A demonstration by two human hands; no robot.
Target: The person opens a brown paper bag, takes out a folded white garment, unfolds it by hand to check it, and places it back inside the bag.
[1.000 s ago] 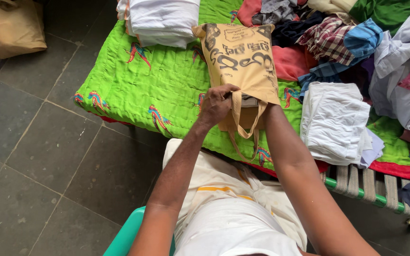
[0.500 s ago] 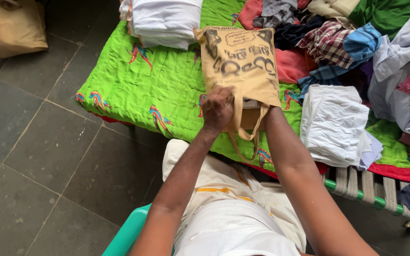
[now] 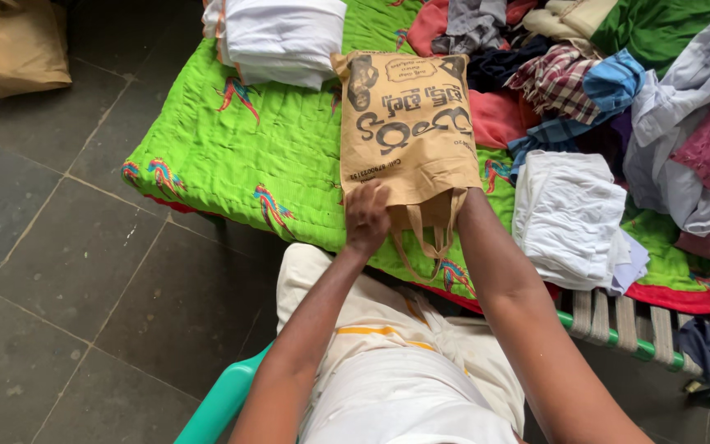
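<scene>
Item one: tan cloth bag (image 3: pixel 408 123), printed with dark lettering and a figure. I see it lying flat on the green quilt (image 3: pixel 273 148), its mouth and loop handles (image 3: pixel 429 234) turned toward me at the near edge of the bed.

Item two: my left hand (image 3: pixel 367 215). Fingers curled shut on the bag's left mouth edge, pinching the cloth; the knuckles face up and the thumb side presses against the fabric.

Item three: my right hand. The forearm (image 3: pixel 495 271) runs up to the bag's right mouth corner and the hand itself is hidden inside or under the bag, so I cannot tell how far it is open or what it has hold of.

Item four: folded white cloth (image 3: pixel 569 214), just right of the bag, resting on the quilt beside my right forearm.

Item five: stack of white folded garments (image 3: pixel 277 37), far side of the quilt, left of the bag's top corner.

Item six: loose heap of mixed clothes (image 3: pixel 618 74), checked, blue, pink, grey and green, spread over the right and far part of the bed, reaching to the bag's upper right edge.

Item seven: woven cot frame (image 3: pixel 618 325) with green rail, showing under the quilt at right.

Item eight: second tan bag (image 3: pixel 10 45) on the dark tiled floor (image 3: pixel 59 271), well apart at upper left.

Item nine: green plastic chair (image 3: pixel 219 403) under me.
</scene>
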